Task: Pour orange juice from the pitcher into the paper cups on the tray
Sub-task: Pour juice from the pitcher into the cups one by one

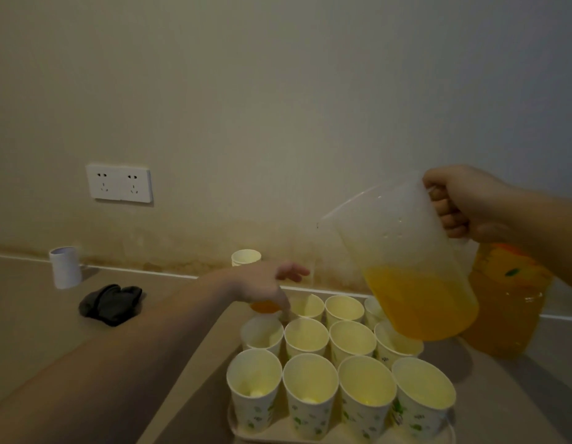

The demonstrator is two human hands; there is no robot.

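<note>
Head camera, looking down at the counter: on the left, the left hand (272, 285) reaches over the far left corner of the pale flat plastic tray (342, 439), its fingers loosely spread, one fingertip seemingly touching the rim of a far-row cup; it grips nothing. Beneath it, the far left white paper cup (265, 307) holds orange juice, so one fill looks done. Other white paper cups with green leaf print (310, 384), set in three rows on the tray, appear empty, though the far right ones are partly hidden; most pouring remains. Further right, the right hand (464, 205) is wrapped tightly round the handle of the translucent plastic pitcher (406, 267), held tilted above the far right cups, juice pooled low, none visibly streaming.
</note>
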